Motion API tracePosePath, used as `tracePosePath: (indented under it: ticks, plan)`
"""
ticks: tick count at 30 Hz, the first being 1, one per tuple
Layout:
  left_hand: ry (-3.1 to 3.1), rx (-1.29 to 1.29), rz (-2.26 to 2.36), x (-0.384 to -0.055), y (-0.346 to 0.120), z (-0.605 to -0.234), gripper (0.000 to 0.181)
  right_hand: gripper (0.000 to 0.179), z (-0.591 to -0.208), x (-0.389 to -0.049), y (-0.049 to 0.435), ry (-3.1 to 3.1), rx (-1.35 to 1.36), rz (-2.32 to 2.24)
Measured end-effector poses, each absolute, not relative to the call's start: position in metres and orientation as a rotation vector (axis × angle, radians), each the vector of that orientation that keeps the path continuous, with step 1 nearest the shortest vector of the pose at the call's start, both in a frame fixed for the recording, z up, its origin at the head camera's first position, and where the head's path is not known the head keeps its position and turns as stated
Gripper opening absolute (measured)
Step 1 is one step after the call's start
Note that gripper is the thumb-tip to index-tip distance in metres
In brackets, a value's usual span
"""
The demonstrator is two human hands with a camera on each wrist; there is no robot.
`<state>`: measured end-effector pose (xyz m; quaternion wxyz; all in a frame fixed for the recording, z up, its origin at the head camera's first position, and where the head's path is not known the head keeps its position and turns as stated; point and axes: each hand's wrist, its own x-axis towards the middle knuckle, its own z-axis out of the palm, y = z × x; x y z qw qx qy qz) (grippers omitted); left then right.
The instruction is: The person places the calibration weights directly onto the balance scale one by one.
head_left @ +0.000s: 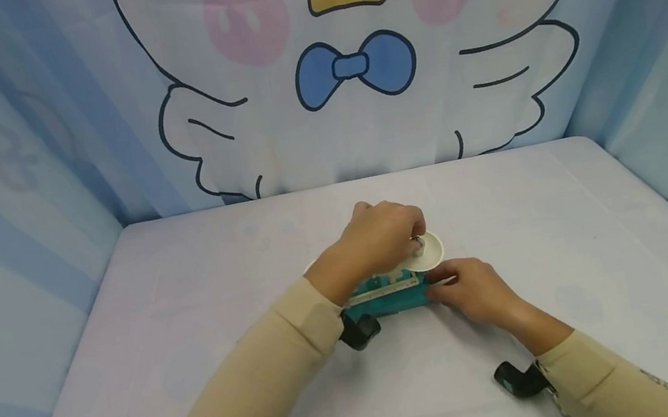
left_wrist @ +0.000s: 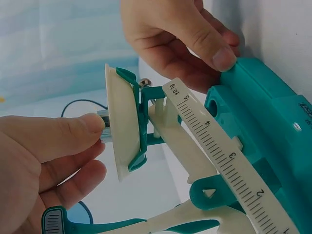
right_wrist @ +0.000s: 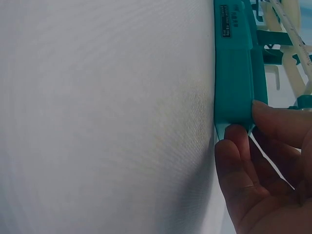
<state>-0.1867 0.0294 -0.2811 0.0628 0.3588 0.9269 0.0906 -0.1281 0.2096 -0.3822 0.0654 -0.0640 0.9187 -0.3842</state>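
A teal and cream balance scale (head_left: 387, 303) stands on the table in front of me. My left hand (head_left: 379, 236) reaches over its right-hand cream pan (head_left: 432, 256). Between thumb and index finger it pinches a small silver metal weight (left_wrist: 105, 127), whose base is right at the pan's surface in the left wrist view. The graduated beam (left_wrist: 214, 141) runs beside the pan. With thumb and fingers, my right hand (head_left: 476, 291) grips the right end of the teal base (right_wrist: 234, 92). In the head view the left forearm hides much of the scale's left side.
A white cloth covers the table (head_left: 217, 266). Behind it hangs a curtain (head_left: 361, 136) printed with a cartoon bird, and more curtain closes in both sides. Black wrist cameras sit at the left cuff (head_left: 311, 309) and right cuff (head_left: 569, 364).
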Motion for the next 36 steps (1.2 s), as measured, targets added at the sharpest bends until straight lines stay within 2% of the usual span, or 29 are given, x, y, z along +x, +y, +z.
tracePosePath:
  ticks: [11,22,29,36]
  plan:
    - [2.786,1.066,0.264,-0.187,0.031,-0.284,0.018,0.03,-0.378,-0.124,0.21,2.752,-0.17,-1.158]
    - [2.735,1.02,0.249,-0.186,0.032,-0.281,0.015,0.031,-0.353,-0.115,0.221,2.791,-0.157,-1.047]
    - [2.753,0.987,0.223,-0.186,0.03,-0.282,0.018,0.035,-0.341,-0.115,0.23,2.786,-0.131,-1.041]
    - [2.77,0.96,0.263,-0.184,0.028,-0.279,0.029,0.041,-0.329,-0.113,0.236,2.821,-0.124,-1.049]
